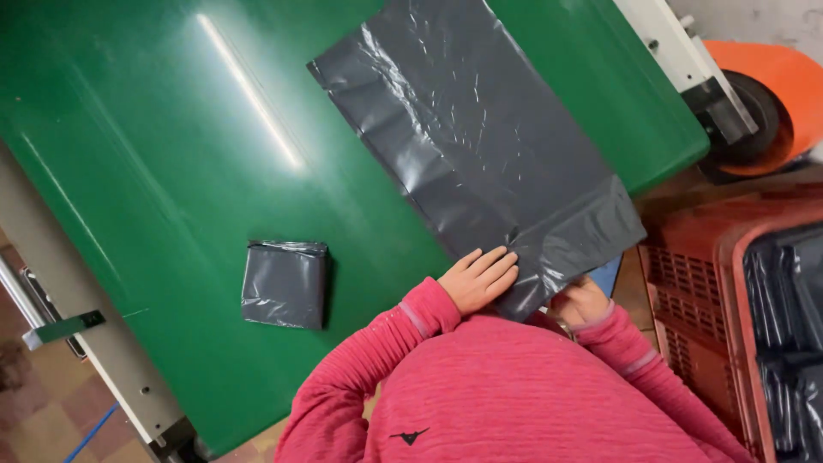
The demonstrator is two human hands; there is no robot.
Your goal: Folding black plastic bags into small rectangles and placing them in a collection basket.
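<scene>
Leftmost, grey frame rail point(51, 283) runs along the edge of the green worktop point(171, 171). Small folded grey packet point(285, 285) lies alone on the green, well apart from the hands. Next, left hand point(480, 279), pink sleeve, lies open and flat, fingers together, palm pressing the near edge of the big grey plastic mailer bag point(471, 137); nothing gripped, just pinning it. Bag lies flat and diagonal on the worktop, its glossy flap end toward the person and hanging just past the worktop edge. Bag looks thin, light, soft and slick, wrinkles easily, likely slides on the smooth green surface; best taken at the flap edge or a corner with a pinch, while a flat palm holds the rest. Right hand point(583, 302) sits at the bag's overhanging flap, partly hidden under the plastic; touching it, but cannot tell how far its fingers are closed. Far right, red plastic crate point(694, 291) holds more grey bags point(784, 326); orange-and-black roller part point(754, 103) above it.
</scene>
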